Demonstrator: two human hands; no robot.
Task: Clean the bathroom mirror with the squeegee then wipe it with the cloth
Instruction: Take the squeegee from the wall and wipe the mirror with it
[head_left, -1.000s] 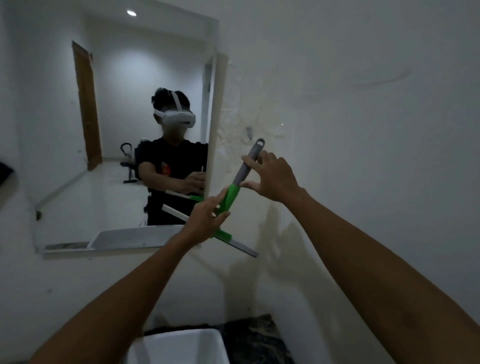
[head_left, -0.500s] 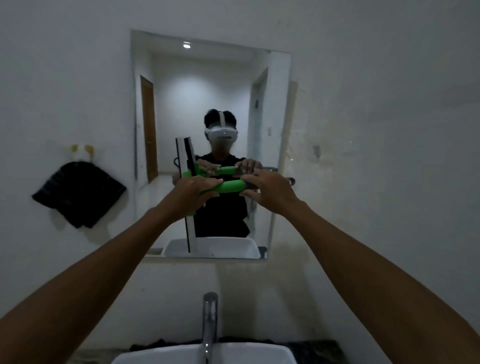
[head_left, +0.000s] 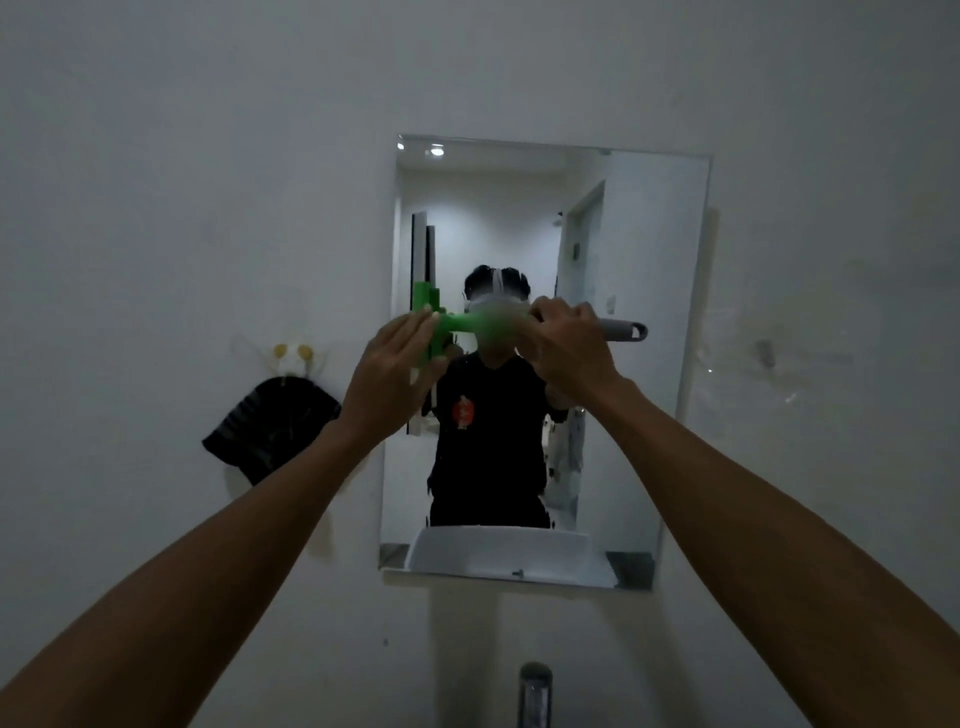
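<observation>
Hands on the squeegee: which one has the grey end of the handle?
The right hand: it wraps the squeegee handle with the grey end sticking out past it. The left hand is at the green blade head.

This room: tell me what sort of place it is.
Most likely a small home bathroom: a mirror is fixed to the plain wall, a tap stands below it, and the mirror reflects a white sink.

Glossy glass mirror (head_left: 644, 364), matt green plastic squeegee (head_left: 467, 325) (grey handle end), matt painted wall (head_left: 208, 156).
</observation>
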